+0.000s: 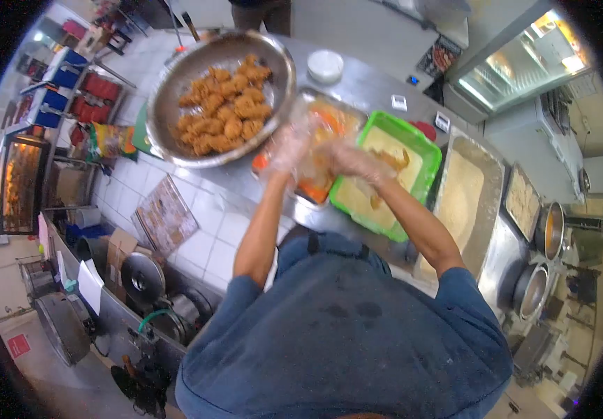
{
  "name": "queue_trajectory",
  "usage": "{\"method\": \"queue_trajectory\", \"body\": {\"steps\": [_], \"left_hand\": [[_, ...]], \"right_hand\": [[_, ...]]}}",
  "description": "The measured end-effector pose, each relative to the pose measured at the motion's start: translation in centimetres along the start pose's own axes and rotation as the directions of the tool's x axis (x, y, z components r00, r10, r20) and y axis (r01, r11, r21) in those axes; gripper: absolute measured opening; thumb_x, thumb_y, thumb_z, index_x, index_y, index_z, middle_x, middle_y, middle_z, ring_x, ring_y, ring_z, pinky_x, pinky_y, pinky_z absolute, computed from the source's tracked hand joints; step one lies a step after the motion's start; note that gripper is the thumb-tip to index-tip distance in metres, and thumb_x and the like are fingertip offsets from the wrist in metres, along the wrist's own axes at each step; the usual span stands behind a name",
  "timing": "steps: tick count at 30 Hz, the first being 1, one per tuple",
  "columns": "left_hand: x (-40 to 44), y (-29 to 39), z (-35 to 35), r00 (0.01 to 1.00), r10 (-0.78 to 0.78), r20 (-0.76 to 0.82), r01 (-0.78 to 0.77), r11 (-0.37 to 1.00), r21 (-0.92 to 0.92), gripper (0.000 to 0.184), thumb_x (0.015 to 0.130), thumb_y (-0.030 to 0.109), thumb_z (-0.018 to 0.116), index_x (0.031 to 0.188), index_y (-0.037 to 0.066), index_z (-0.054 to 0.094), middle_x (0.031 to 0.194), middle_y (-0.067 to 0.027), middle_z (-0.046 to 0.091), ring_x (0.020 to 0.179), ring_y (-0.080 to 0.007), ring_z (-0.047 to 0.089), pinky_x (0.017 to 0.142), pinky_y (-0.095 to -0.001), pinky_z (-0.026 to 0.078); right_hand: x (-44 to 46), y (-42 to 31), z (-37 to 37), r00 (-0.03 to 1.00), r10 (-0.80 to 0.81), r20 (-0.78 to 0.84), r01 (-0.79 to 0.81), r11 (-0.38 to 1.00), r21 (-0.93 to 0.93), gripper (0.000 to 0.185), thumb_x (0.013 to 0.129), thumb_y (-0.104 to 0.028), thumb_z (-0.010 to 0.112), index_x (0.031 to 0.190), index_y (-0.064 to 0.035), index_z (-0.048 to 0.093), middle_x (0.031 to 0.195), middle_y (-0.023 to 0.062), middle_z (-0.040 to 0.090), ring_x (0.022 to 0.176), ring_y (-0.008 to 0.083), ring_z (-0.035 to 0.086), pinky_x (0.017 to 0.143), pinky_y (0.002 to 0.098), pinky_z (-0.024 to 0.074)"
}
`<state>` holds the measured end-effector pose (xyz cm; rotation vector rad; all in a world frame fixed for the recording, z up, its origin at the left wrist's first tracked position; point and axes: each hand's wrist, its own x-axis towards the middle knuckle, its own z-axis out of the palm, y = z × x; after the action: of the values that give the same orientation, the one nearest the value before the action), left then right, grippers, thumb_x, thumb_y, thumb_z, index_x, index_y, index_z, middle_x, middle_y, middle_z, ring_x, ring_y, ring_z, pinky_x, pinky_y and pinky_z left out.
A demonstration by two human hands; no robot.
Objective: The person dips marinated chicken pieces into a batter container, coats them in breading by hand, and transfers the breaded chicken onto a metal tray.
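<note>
My left hand, in a clear plastic glove, is over the left part of a metal tray with wet orange-red contents. Beside it, my right hand, gloved the same way, reaches across the tray's right side and the near edge of a green basin. Both hands are smeared by motion, so their fingers and anything in them cannot be made out. Pale batter fills the basin, with coated pieces lying in it. Left of the tray stands a big metal bowl of browned, breaded pieces.
Right of the basin is a long metal pan of pale flour. A white stack of small dishes stands at the back of the steel table. Further right are a crumb-covered tray and round pots.
</note>
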<state>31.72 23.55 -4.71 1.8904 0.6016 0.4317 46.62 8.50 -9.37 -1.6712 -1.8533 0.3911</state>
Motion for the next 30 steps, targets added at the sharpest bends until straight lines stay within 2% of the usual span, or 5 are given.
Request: {"method": "queue_trajectory", "body": {"steps": [3, 8, 20, 23, 30], "left_hand": [[0.4, 0.1, 1.1, 0.998, -0.029, 0.061, 0.013, 0.97, 0.243, 0.042, 0.101, 0.035, 0.051, 0.136, 0.013, 0.061, 0.128, -0.0147, 0.067, 0.114, -0.0291, 0.065, 0.102, -0.0365, 0.049], [0.3, 5.4, 0.4, 0.925, -0.38, 0.014, 0.38, 0.925, 0.013, 0.06, 0.096, 0.054, 0.054, 0.142, 0.014, 0.055, 0.126, -0.0188, 0.066, 0.117, -0.034, 0.063, 0.099, -0.0466, 0.047], [2.1, 5.5, -2.1, 0.933, -0.355, -0.05, 0.358, 0.931, 0.072, 0.06, 0.093, 0.06, 0.055, 0.11, 0.004, 0.071, 0.11, -0.0228, 0.07, 0.104, -0.0404, 0.066, 0.091, -0.0503, 0.049], [2.3, 4.9, -1.4, 0.957, -0.271, -0.105, 0.282, 0.953, 0.112, 0.069, 0.092, 0.067, 0.052, 0.101, 0.001, 0.073, 0.088, -0.024, 0.07, 0.087, -0.0381, 0.068, 0.078, -0.0489, 0.05], [2.3, 5.0, -1.0, 0.964, -0.264, 0.039, 0.253, 0.951, 0.178, 0.065, 0.094, 0.063, 0.049, 0.127, 0.01, 0.066, 0.119, -0.0234, 0.068, 0.113, -0.0422, 0.063, 0.097, -0.0516, 0.047]], "right_hand": [[1.9, 9.6, 8.7, 0.956, -0.185, 0.228, 0.143, 0.971, 0.19, 0.036, 0.086, -0.019, 0.061, 0.119, -0.0065, 0.066, 0.116, 0.0194, 0.068, 0.101, 0.035, 0.065, 0.098, 0.0453, 0.0504], [5.7, 7.5, 7.2, 0.73, 0.177, 0.66, -0.191, 0.98, -0.051, 0.036, 0.085, -0.02, 0.062, 0.118, -0.006, 0.066, 0.116, 0.0188, 0.069, 0.101, 0.0337, 0.065, 0.095, 0.0445, 0.0508], [8.9, 8.5, 5.0, 0.633, 0.275, 0.724, -0.275, 0.954, -0.123, 0.036, 0.084, -0.021, 0.065, 0.116, -0.0047, 0.066, 0.114, 0.0174, 0.069, 0.099, 0.0307, 0.066, 0.09, 0.0428, 0.0518], [8.7, 8.3, 6.0, 0.663, 0.296, 0.688, -0.262, 0.952, -0.157, 0.036, 0.084, -0.022, 0.066, 0.115, -0.0044, 0.066, 0.113, 0.0171, 0.069, 0.099, 0.0299, 0.066, 0.088, 0.0424, 0.0521], [7.5, 7.5, 7.3, 0.711, 0.34, 0.615, -0.242, 0.94, -0.24, 0.036, 0.083, -0.022, 0.067, 0.114, -0.0037, 0.067, 0.112, 0.0163, 0.069, 0.098, 0.0282, 0.066, 0.085, 0.0414, 0.0526]]}}
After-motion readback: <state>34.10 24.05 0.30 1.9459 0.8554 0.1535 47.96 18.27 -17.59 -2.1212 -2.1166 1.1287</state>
